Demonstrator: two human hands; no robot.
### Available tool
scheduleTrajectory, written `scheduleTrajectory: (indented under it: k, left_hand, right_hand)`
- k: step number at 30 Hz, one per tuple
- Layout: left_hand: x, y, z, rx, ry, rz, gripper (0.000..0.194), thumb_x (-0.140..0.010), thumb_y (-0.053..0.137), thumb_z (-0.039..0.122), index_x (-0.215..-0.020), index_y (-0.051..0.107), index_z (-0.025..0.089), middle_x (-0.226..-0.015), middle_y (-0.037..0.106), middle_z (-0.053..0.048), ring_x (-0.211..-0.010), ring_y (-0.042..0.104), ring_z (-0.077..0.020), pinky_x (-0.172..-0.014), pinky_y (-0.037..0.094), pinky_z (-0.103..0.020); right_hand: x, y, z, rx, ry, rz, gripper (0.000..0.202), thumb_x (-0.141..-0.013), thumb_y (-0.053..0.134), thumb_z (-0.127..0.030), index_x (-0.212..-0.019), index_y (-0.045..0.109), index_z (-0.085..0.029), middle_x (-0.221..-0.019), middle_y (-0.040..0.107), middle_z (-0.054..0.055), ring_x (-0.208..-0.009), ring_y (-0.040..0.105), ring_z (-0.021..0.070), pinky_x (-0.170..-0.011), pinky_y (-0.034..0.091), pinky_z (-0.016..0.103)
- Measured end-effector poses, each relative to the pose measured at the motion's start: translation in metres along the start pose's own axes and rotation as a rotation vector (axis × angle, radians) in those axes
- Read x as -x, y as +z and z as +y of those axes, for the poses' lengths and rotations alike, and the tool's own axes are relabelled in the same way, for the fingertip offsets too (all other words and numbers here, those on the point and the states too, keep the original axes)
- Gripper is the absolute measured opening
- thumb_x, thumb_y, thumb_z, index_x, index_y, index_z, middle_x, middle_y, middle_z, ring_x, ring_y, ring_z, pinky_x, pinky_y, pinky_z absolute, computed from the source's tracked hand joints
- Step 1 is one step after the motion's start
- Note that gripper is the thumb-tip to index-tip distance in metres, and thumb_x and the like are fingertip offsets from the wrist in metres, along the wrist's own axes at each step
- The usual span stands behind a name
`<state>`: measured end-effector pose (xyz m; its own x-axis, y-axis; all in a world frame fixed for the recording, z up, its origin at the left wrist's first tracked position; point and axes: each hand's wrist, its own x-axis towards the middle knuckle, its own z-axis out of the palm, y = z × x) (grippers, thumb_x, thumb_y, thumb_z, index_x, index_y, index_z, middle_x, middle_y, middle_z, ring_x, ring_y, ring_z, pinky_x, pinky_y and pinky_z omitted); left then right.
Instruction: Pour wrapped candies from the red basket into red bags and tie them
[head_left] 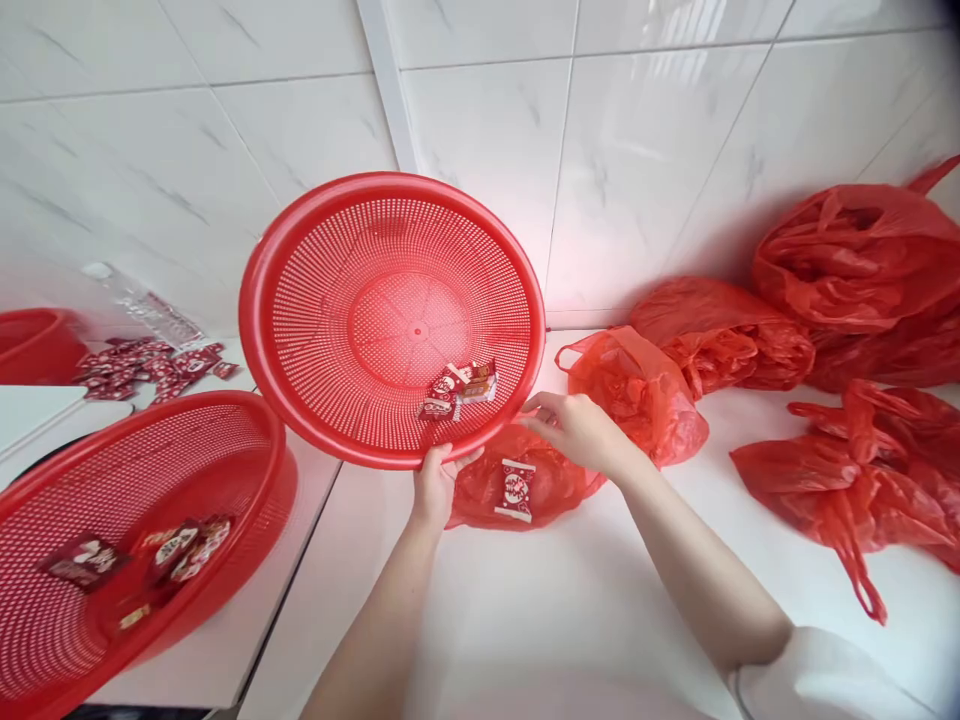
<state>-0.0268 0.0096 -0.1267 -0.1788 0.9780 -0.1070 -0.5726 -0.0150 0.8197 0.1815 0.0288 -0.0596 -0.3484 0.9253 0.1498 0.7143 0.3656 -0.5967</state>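
A red plastic basket [411, 300] is tilted up on its side, its open top facing me, with several small wrapped packets [459, 390] at its lower right. My left hand [435, 485] grips the basket's bottom rim. My right hand [574, 430] is at the basket's lower right, fingers bent around the edge of a red plastic bag [559, 475] below it; the fingertips' exact hold is partly hidden. One dark red and white packet [516, 490] lies on that bag.
A second red basket [232, 580] with a few packets stands at left. Behind it are a heap of small red packets [150, 368] and a clear bottle [154, 305]. Several red bags [720, 335] line the right side by the tiled wall [480, 120].
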Motion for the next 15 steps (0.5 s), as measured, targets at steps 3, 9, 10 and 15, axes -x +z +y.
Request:
scheduleTrajectory:
  k: [3, 9, 10, 15]
  left_hand:
    - [0.009, 0.007, -0.002, -0.021, -0.095, -0.052, 0.023, -0.068, 0.062, 0.021, -0.089, 0.067, 0.012, -0.088, 0.07, -0.007, -0.097, 0.063, -0.0284, -0.08, 0.056, -0.046]
    - [0.025, 0.019, -0.011, -0.006, -0.161, -0.126, 0.048, -0.067, 0.064, 0.016, -0.114, 0.057, 0.021, -0.105, 0.069, -0.005, -0.103, 0.063, -0.0304, -0.08, 0.056, -0.049]
    - [0.026, 0.02, -0.013, -0.011, -0.182, -0.139, 0.049, -0.067, 0.064, 0.016, -0.115, 0.056, 0.021, -0.104, 0.069, -0.004, -0.102, 0.064, -0.0304, -0.079, 0.057, -0.048]
    - [0.026, 0.021, -0.019, -0.015, -0.28, -0.173, 0.043, -0.069, 0.062, 0.019, -0.112, 0.059, 0.017, -0.101, 0.071, -0.008, -0.1, 0.065, -0.0315, -0.077, 0.058, -0.046]
  right_hand:
    - [0.001, 0.0, -0.007, -0.065, -0.188, 0.08, 0.019, -0.092, 0.046, -0.026, -0.1, 0.063, -0.021, -0.092, 0.069, 0.004, -0.082, 0.064, 0.0156, -0.075, 0.048, 0.027]
    - [-0.007, 0.019, -0.001, 0.325, -0.18, 0.14, 0.03, -0.087, 0.055, -0.029, -0.114, 0.056, -0.014, -0.116, 0.061, 0.016, -0.113, 0.052, 0.0292, -0.096, 0.039, 0.045]
    - [-0.007, 0.02, 0.001, 0.351, -0.151, 0.118, 0.031, -0.088, 0.054, -0.029, -0.114, 0.056, -0.013, -0.115, 0.061, 0.017, -0.111, 0.053, 0.0296, -0.094, 0.04, 0.044]
    - [-0.002, 0.005, 0.013, 0.21, -0.099, -0.05, 0.034, -0.085, 0.055, -0.029, -0.116, 0.052, -0.014, -0.095, 0.065, 0.011, -0.083, 0.061, 0.022, -0.073, 0.046, 0.032]
